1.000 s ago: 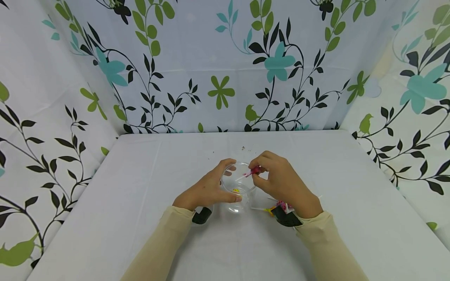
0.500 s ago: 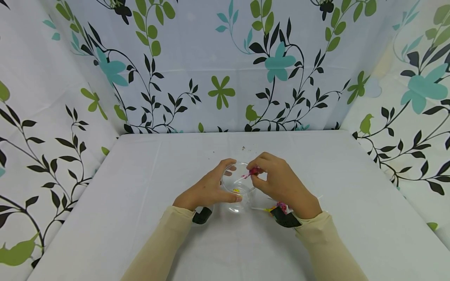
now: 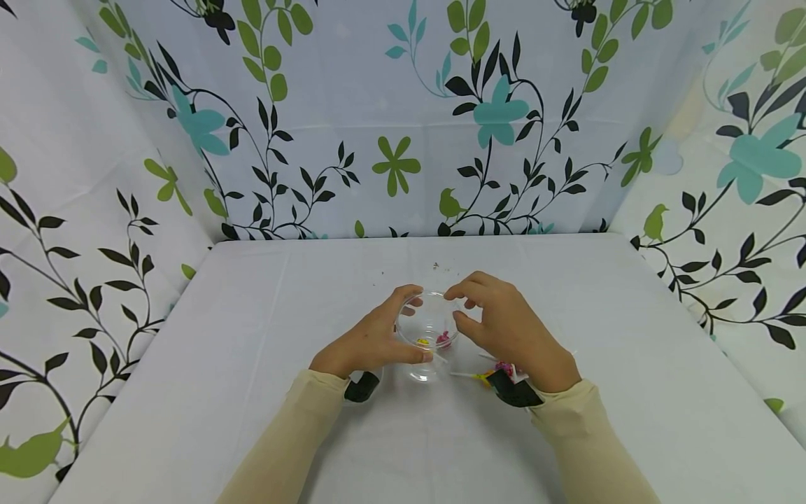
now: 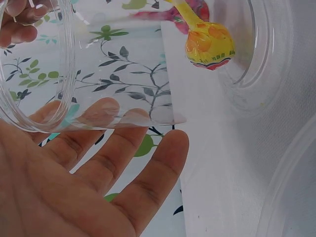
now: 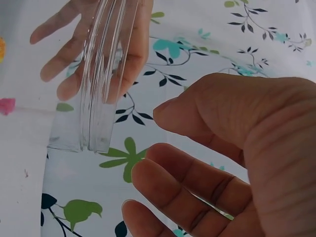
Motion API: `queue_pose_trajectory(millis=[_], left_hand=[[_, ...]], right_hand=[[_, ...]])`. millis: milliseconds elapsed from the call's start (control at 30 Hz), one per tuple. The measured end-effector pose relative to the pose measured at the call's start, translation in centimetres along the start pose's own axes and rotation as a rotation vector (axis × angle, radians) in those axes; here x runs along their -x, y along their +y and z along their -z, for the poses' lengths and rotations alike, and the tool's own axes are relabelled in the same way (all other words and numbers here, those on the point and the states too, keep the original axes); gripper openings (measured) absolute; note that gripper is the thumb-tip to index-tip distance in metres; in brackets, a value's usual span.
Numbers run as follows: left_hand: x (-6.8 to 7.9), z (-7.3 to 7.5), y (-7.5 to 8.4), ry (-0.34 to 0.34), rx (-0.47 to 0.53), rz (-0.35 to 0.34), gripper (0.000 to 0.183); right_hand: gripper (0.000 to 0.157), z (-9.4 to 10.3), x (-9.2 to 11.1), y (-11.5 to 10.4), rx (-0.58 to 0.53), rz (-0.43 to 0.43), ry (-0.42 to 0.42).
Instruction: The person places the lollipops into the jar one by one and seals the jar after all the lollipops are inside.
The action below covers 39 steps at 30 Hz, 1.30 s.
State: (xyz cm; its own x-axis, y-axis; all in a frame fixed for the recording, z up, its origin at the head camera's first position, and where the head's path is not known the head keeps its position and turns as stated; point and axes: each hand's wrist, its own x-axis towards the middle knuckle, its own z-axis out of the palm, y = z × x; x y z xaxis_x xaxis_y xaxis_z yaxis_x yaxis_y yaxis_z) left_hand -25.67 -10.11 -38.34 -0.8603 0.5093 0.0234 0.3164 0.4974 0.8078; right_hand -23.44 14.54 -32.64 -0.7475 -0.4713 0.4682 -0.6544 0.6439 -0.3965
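Note:
A clear jar (image 3: 428, 318) stands between the hands, its mouth upward. My left hand (image 3: 368, 334) grips it from the left, thumb at the near side and fingers round the far side. Inside, at the bottom, lie a yellow lollipop (image 4: 211, 45) and a pink lollipop (image 3: 443, 339). The left wrist view shows the pink one behind the yellow one, partly cut off. My right hand (image 3: 504, 325) hovers at the jar's right rim, holding nothing. In the right wrist view its thumb and fingers are spread apart.
On the white table (image 3: 264, 392), a yellow lollipop (image 3: 483, 379) and a pink-purple lollipop (image 3: 506, 368) lie partly hidden under the right wrist. A clear round-edged piece (image 4: 291, 197) sits by the left wrist. Small dark specks lie beyond the jar. Patterned cloth walls surround the table.
The pink lollipop, earlier pinched by the right hand over the jar's mouth, now lies inside the jar. The right hand's fingers have parted. The left hand stays put on the jar.

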Motion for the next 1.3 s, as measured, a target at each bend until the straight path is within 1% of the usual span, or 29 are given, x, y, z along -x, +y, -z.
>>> queue_pose_trajectory(millis=[167,267,333,433,500,833,1033,1300], left_hand=[[0.0,0.0,0.0,0.0,0.002,0.005,0.101],[0.0,0.0,-0.1,0.001,0.002,0.002,0.102],[0.0,0.0,-0.1,0.001,-0.003,-0.001,0.103],[-0.1,0.1,-0.1,0.003,-0.008,-0.009,0.103],[-0.1,0.1,0.0,0.003,-0.01,-0.011,0.103],[0.1,0.2,0.2,0.008,-0.005,0.004,0.103],[0.0,0.1,0.0,0.007,-0.001,-0.002,0.102],[-0.1,0.1,-0.1,0.003,-0.005,-0.007,0.102]], right_hand=[[0.023,0.4,0.0,0.2,0.002,-0.009,-0.004],[0.024,0.8,0.1,0.4,0.012,-0.031,-0.034],[0.025,1.2,0.2,0.5,0.018,-0.078,-0.092],[0.028,1.9,0.2,0.7,0.031,-0.181,-0.209],[0.03,2.3,0.3,1.0,0.039,-0.245,-0.271],[0.031,2.9,0.3,2.5,0.042,-0.424,-0.421],[0.029,2.7,0.6,3.7,0.044,-0.491,-0.478],[0.032,2.6,1.3,5.7,0.055,-0.577,-0.505]])
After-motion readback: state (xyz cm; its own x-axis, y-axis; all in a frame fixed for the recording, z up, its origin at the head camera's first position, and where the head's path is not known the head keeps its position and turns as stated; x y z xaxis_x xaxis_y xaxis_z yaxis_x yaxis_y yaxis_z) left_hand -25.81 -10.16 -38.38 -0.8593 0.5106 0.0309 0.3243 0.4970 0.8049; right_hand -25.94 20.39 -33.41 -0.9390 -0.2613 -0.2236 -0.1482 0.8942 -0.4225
